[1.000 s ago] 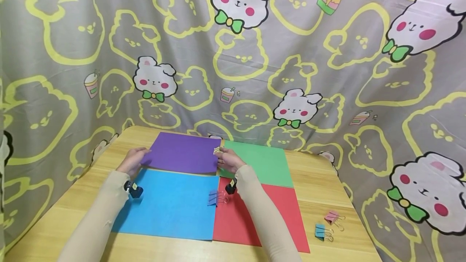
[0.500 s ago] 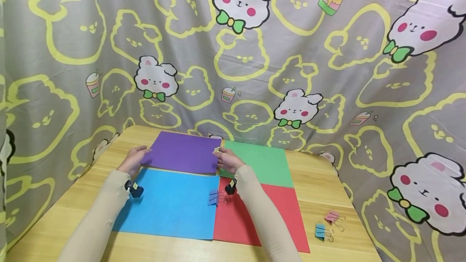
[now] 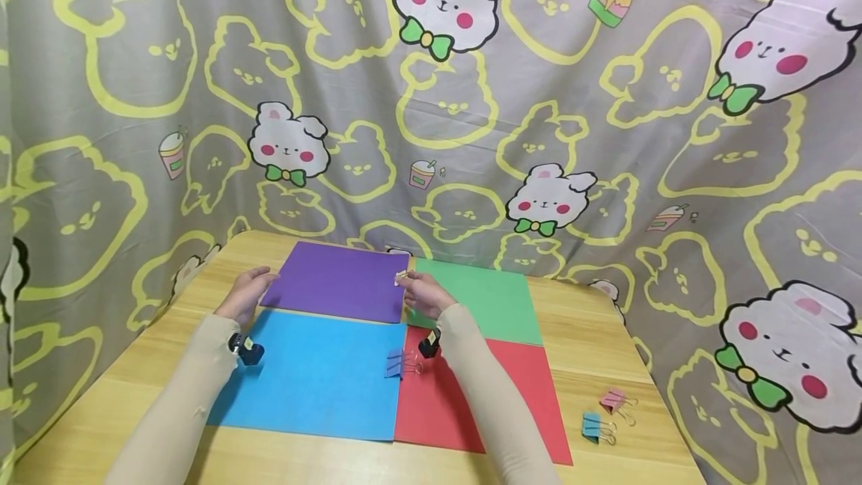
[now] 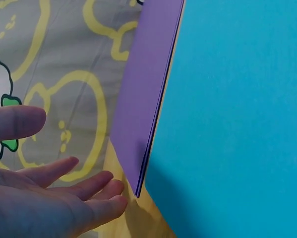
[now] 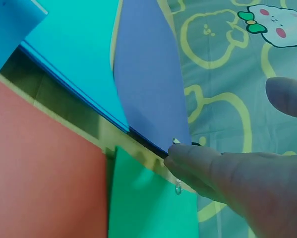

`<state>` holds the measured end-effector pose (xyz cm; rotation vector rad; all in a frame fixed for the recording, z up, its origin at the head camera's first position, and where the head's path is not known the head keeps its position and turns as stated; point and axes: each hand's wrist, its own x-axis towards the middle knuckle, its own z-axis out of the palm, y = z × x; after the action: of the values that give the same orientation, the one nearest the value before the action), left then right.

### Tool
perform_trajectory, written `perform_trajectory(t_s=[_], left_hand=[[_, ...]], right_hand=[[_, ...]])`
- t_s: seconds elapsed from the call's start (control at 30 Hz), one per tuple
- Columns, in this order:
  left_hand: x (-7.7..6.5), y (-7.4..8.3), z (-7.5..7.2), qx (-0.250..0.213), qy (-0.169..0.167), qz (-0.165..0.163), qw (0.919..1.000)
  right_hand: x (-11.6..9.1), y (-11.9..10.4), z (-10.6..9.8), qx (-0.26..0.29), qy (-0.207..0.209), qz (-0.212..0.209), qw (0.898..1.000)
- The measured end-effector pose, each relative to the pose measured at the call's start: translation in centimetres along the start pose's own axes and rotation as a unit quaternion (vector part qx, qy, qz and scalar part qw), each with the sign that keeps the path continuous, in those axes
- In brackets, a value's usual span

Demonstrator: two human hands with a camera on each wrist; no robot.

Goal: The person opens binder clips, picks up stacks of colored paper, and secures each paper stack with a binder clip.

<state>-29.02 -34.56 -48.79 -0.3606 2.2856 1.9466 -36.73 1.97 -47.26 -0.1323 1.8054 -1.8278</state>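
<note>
A purple stack of sheets point(image 3: 340, 281) lies at the back left of the table. Just off its left edge is my left hand point(image 3: 245, 293), palm turned inward, thumb apart and fingers loosely extended with nothing in them. At the stack's right edge my right hand point(image 3: 427, 294) has its fingers extended and its thumb held away. Right at those fingertips a small pale yellow binder clip point(image 3: 402, 276) sits on the purple edge; in the right wrist view the fingers hide most of it. A blue stack point(image 3: 316, 373) lies in front, with a purple binder clip point(image 3: 396, 364) on its right edge.
Green sheets point(image 3: 485, 302) lie at the back right and red sheets point(image 3: 518, 395) at the front right. On the wooden table point(image 3: 586, 350) to the right are a pink binder clip point(image 3: 613, 400) and a teal one. A patterned curtain point(image 3: 465, 111) surrounds the table's back and sides.
The purple stack's near edge, bowed a second ago, now lies straight and flat. The left fingertips have come slightly away from its left edge; the right hand has barely moved.
</note>
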Motion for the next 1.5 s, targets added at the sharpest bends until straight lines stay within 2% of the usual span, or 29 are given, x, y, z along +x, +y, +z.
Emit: perform_trajectory(t_s=[0.1,0.2,0.37,0.57,0.73,0.87,0.93,1.2,1.33,1.5], left_hand=[[-0.3,0.2,0.3,-0.01,0.007,0.008,0.9999],[-0.5,0.7,0.7,0.001,0.019,0.016,0.9997],[-1.2,2.0,1.7,0.048,0.028,0.04,0.9977],[-2.2,3.8,3.6,0.073,0.012,0.076,0.9944],[-2.9,5.3,6.0,0.121,0.007,0.107,0.9869],[-3.0,6.1,7.7,0.154,-0.008,0.122,0.9804],[-3.0,6.4,8.4,0.164,-0.017,0.123,0.9787],[-2.4,6.2,10.4,0.18,-0.036,0.101,0.9778],[-1.8,6.7,12.3,0.208,-0.047,0.11,0.9708],[-1.1,7.4,15.3,0.246,-0.056,0.117,0.9604]], right_hand=[[-0.5,-0.2,-0.3,-0.001,0.0,-0.009,1.0],[-1.4,-0.6,-0.6,-0.012,0.0,-0.017,1.0],[-3.2,-1.7,-1.5,-0.098,0.04,-0.053,0.993],[-6.5,-3.0,-3.2,-0.224,0.089,-0.099,0.965],[-9.7,-3.7,-5.3,-0.292,0.113,-0.13,0.941],[-12.1,-4.2,-7.2,-0.312,0.132,-0.149,0.929],[-13.4,-4.4,-8.0,-0.313,0.143,-0.15,0.927],[-17.9,-4.7,-12.2,-0.333,0.217,-0.168,0.902],[-20.4,-4.5,-15.0,-0.332,0.27,-0.161,0.889],[-24.0,-3.0,-18.1,-0.38,0.297,-0.122,0.867]])
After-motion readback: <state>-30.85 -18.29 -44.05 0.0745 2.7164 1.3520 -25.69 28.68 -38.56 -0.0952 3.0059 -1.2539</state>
